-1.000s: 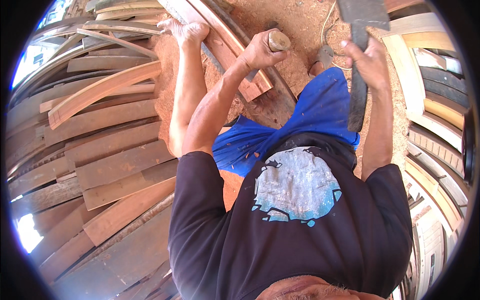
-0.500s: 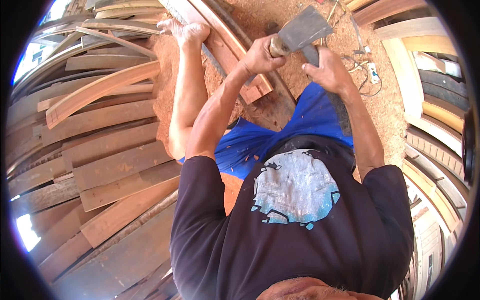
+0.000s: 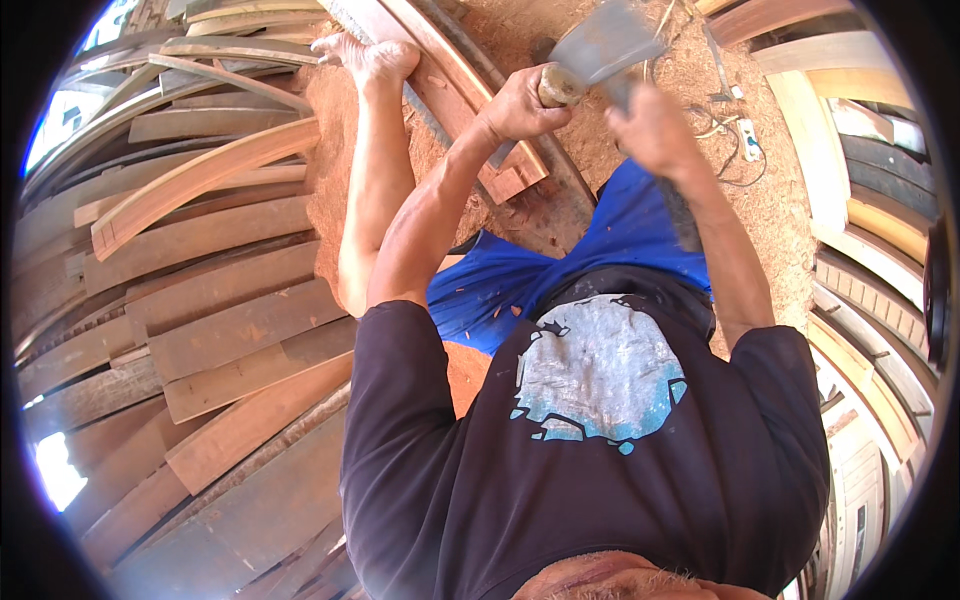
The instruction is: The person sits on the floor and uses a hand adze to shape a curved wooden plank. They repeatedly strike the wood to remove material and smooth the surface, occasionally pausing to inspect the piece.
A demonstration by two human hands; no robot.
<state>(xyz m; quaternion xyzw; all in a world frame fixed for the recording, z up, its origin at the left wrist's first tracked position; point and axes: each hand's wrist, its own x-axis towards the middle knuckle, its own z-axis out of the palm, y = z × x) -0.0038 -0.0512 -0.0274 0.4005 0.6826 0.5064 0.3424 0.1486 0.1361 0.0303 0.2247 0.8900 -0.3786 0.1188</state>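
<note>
Compared with a second ago, the mallet (image 3: pixel 607 42) has swung in from the upper right of the frame to the upper middle, its head now just beside the chisel (image 3: pixel 558 86). The left hand (image 3: pixel 525 105) is wrapped around the chisel's handle, over the near end of the plank (image 3: pixel 450 100), which slants across the upper middle. The right hand (image 3: pixel 655 130) is curled around the mallet's handle; blur hides the exact finger positions.

A glancing blow seems the main risk: the handle's end is small, so a slightly off swing could slip onto the left hand's thumb or knuckles. If the chisel tilts under a blow, its edge could skid along the plank; the bare foot (image 3: pixel 365 60) rests near, toward the upper left. Whether the mallet touches the chisel cannot be told.

Against the half-second-old view, the mallet and right hand are more smeared, the left hand hardly shifted, and the plank looks unmoved.
</note>
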